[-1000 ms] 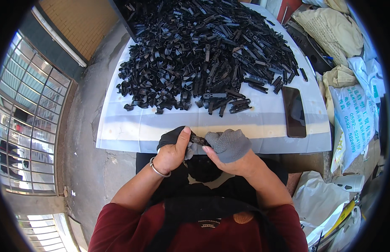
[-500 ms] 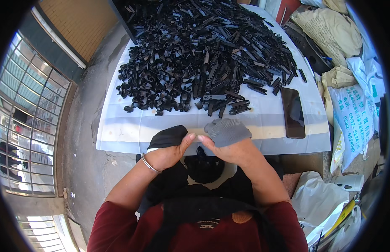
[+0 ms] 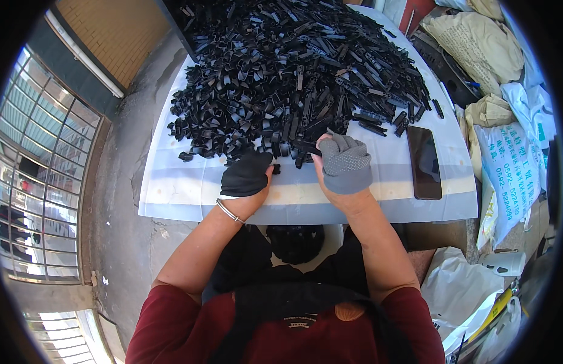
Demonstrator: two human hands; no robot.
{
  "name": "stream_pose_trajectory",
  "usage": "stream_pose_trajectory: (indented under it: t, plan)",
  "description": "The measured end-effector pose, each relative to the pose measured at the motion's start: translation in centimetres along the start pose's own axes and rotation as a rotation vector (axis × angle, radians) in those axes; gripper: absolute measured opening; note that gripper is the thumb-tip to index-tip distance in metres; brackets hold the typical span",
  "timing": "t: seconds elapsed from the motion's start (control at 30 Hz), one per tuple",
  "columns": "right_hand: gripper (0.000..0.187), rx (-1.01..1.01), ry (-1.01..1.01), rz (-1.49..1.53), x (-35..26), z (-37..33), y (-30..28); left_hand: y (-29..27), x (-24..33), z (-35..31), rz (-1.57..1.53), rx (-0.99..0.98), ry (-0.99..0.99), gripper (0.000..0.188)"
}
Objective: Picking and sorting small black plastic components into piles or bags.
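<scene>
A big heap of small black plastic parts (image 3: 293,67) covers the far half of a table under a white sheet (image 3: 172,188). My left hand (image 3: 246,176), in a black glove with a bracelet at the wrist, rests at the heap's near edge, fingers curled down and hidden. A loose black part (image 3: 275,169) lies just beside its thumb. My right hand (image 3: 345,164), in a grey dotted glove, is curled into a fist at the heap's edge, its thumb and fingers closed on a black part (image 3: 305,147).
A dark phone (image 3: 424,162) lies flat on the sheet to the right of my right hand. A white container with black parts (image 3: 296,242) sits below the table edge by my lap. Filled sacks (image 3: 506,151) stand at the right, with a concrete floor (image 3: 123,230) at the left.
Both hands have moved forward from the table's near edge, where they were together, out to the heap's front edge and are now apart.
</scene>
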State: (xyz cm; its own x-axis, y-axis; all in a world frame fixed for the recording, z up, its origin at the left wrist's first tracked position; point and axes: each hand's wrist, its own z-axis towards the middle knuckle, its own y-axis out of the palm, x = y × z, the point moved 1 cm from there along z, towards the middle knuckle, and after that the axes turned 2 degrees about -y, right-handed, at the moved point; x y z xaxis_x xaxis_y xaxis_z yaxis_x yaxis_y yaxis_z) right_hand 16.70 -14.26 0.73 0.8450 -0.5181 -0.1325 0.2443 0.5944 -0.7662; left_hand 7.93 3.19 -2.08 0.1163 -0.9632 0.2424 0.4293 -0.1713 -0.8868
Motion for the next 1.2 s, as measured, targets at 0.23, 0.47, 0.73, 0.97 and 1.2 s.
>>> stream_pose_trajectory:
  t: [0.23, 0.47, 0.73, 0.97, 1.2]
  plan:
    - [0.031, -0.059, 0.135, 0.498, -3.1, -1.8, -0.7, -2.3, -0.6, -1.5, -0.429, -0.088, -0.217, 0.022]
    - [0.029, -0.256, 0.017, 0.294, -5.2, -2.1, -1.0, -4.6, 1.6, -4.2, -1.056, -0.419, -0.492, 0.022]
    - [0.021, -0.183, 0.002, 0.433, -4.7, -2.2, -0.1, -3.5, 2.3, -3.8, -0.994, -0.325, -0.413, 0.029]
    - [0.019, -0.209, 0.253, 0.799, -3.2, -1.6, 0.2, -2.7, 3.0, -3.0, -0.778, -0.176, -0.146, 0.027]
    - [0.018, -0.171, 0.240, 0.821, -4.0, -1.9, 0.1, -2.4, 2.9, -3.4, -1.018, -0.245, -0.325, 0.034]
